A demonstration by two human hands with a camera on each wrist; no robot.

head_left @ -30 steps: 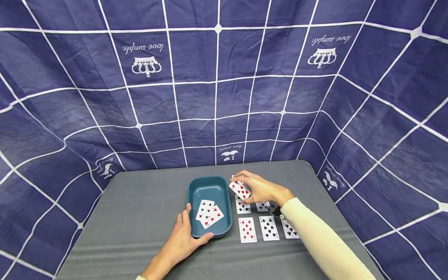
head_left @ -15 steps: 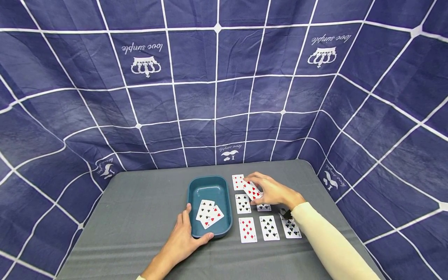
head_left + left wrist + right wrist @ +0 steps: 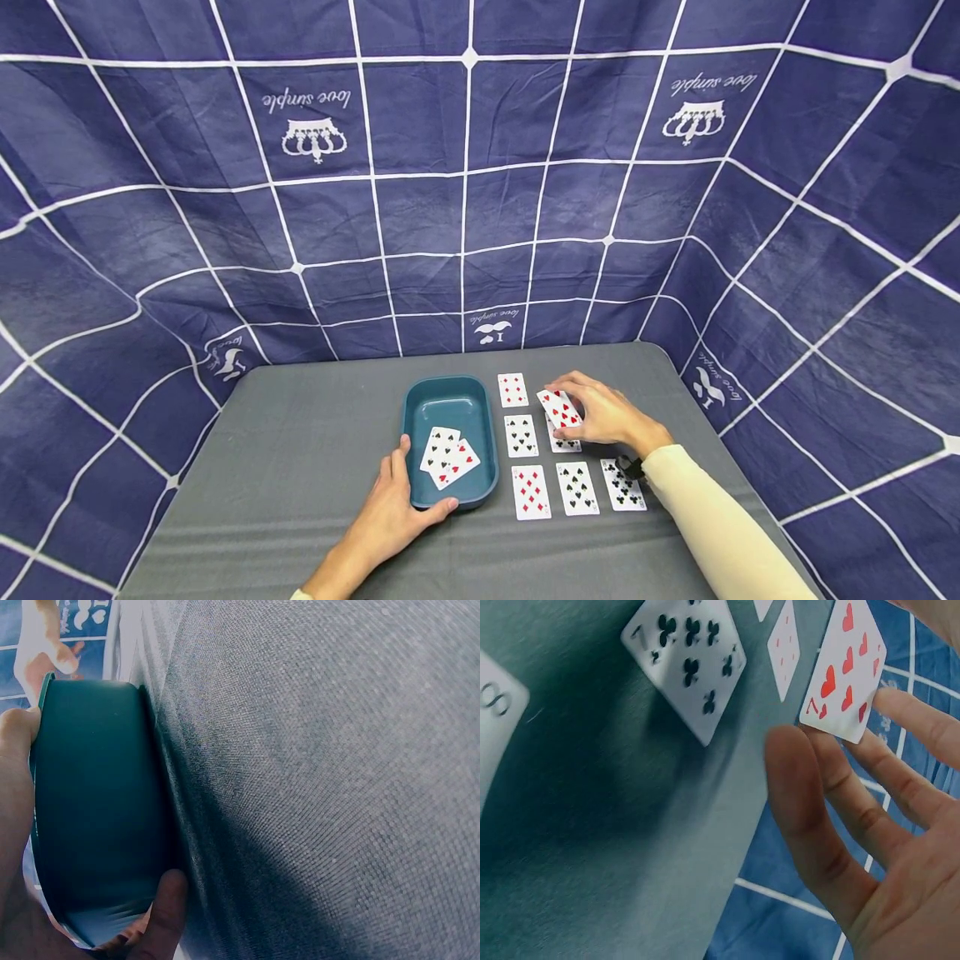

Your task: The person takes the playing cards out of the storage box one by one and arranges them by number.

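My right hand holds a seven of hearts card, tilted, at its fingertips above the table. Just beneath it in the head view lies a seven of clubs, partly covered; the right wrist view shows that seven of clubs in full. With thumb and fingers spread round the near left corner, my left hand grips a teal plastic tray. Two overlapping cards, one of spades and one of hearts, lie face up inside. The left wrist view shows the tray's side wall between thumb and fingers.
Right of the tray, cards lie in rows: a diamonds card at the back, a spades card in the middle, then diamonds, spades and clubs in front. A blue curtain hangs behind the grey table.
My right hand has carried the seven of hearts rightward from beside the tray to over the seven of clubs, uncovering the back diamonds card. The left hand and tray stay put.
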